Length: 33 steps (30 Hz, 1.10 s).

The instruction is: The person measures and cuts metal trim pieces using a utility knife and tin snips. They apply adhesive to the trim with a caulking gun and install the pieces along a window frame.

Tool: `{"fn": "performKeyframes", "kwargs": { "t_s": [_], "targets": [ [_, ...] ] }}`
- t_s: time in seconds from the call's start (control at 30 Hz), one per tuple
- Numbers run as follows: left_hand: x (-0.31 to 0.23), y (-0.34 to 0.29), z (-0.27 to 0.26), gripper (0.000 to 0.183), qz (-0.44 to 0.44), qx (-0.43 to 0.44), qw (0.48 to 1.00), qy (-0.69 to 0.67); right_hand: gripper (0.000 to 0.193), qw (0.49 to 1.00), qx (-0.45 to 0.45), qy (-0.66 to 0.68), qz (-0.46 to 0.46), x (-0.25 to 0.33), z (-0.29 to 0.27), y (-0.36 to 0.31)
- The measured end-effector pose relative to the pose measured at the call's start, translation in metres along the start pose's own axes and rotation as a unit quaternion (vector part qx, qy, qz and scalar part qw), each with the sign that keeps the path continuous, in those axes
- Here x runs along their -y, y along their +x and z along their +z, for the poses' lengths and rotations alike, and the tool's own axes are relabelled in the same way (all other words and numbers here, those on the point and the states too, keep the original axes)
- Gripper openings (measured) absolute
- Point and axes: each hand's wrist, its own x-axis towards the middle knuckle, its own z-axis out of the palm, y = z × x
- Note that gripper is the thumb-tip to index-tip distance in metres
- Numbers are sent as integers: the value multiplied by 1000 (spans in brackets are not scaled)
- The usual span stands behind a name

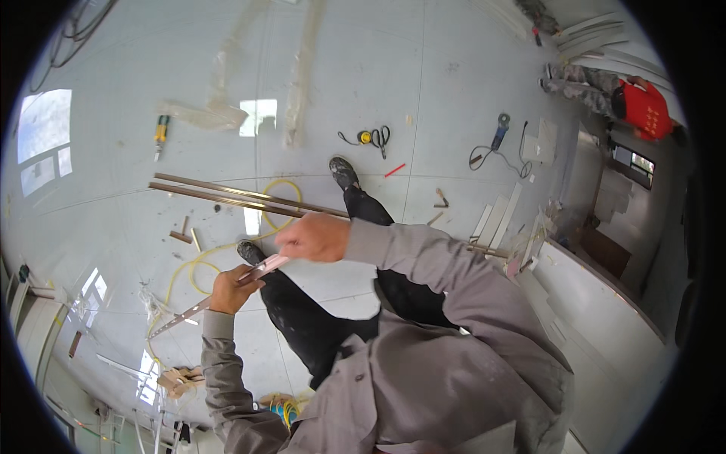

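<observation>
My left hand (231, 290) is wrapped round a long, narrow metal strip (181, 316), which slants from the lower left up toward my right. Small dark marks, perhaps holes, run along its lower part. Beyond that hand the strip looks pale and pinkish. At its upper end my right hand (314, 237) is closed, its fingers pressed together and slightly blurred; the exact grip is hidden. Two long bronze-coloured profiles (219, 198) lie on the floor just past my right hand. A yellow hose (198, 265) loops across the floor beneath the strip.
On the tiled floor lie a tape measure (364, 137), black scissors (383, 141), a red stick (395, 170), a yellow-handled tool (161, 138) and a corded power tool (500, 133). White panels (495, 219) lie at right. A person in red (645, 110) is at the far right.
</observation>
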Motion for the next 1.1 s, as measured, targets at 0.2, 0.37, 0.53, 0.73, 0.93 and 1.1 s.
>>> {"fn": "performKeyframes", "kwargs": {
  "t_s": [0.2, 0.37, 0.53, 0.73, 0.93, 1.1],
  "targets": [
    [51, 140, 91, 31, 115, -206, 963, 130, 8, 690, -385, 496, 360, -352, -84, -78],
    [78, 227, 165, 38, 63, -178, 970, 152, 5, 579, -513, 498, 391, -601, -96, -77],
    [89, 271, 201, 53, 22, -48, 996, 65, 33, 487, -516, 487, 508, -704, -134, -33],
    [81, 293, 198, 44, 14, 16, 999, -32, 32, 652, -390, 374, 532, -705, -140, -32],
    [40, 246, 159, 28, 41, -1, 999, -27, 22, 773, -258, 218, 537, -609, -105, -137],
    [-13, 160, 110, 31, 75, -79, 994, -27, 48, 879, -129, -6, 458, -413, -79, -219]
  ]
}}
